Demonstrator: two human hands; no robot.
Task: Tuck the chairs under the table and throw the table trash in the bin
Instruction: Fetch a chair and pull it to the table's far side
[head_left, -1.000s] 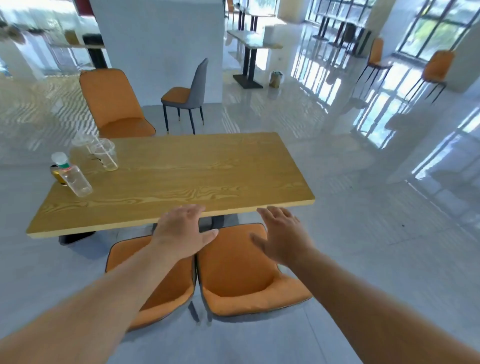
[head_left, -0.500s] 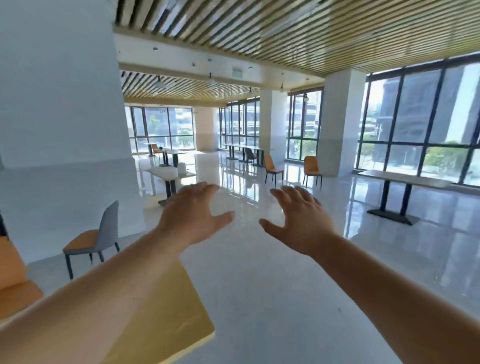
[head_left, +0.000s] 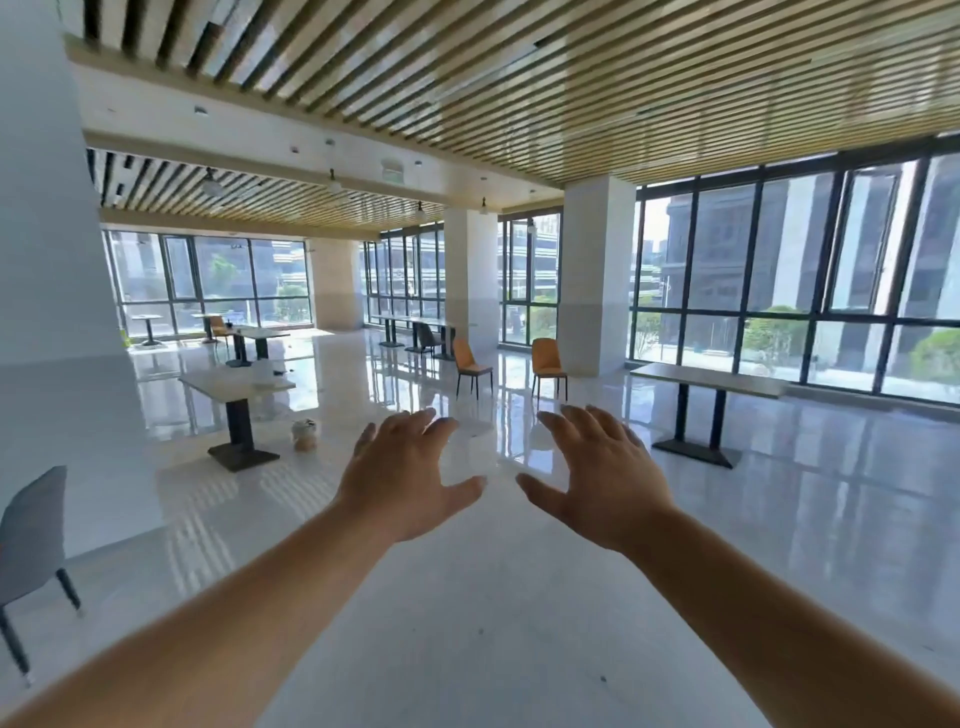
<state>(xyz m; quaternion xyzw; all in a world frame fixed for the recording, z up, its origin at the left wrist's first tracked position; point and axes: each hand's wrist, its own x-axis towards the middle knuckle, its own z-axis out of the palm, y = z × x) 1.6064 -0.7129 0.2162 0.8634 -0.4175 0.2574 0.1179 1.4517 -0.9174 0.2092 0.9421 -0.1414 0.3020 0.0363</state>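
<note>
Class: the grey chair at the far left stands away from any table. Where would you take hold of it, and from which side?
Take the grey chair by the top edge of its backrest, from behind: the back rises tall and unobstructed. Both hands are open and empty.

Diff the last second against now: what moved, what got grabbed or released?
The view swung up from the wooden table and two orange chairs, now out of frame, to the open hall. Nothing was grabbed or released. The bare left hand and bare right hand stay open, empty, held out forward. The grey chair sits at the left edge.
</note>
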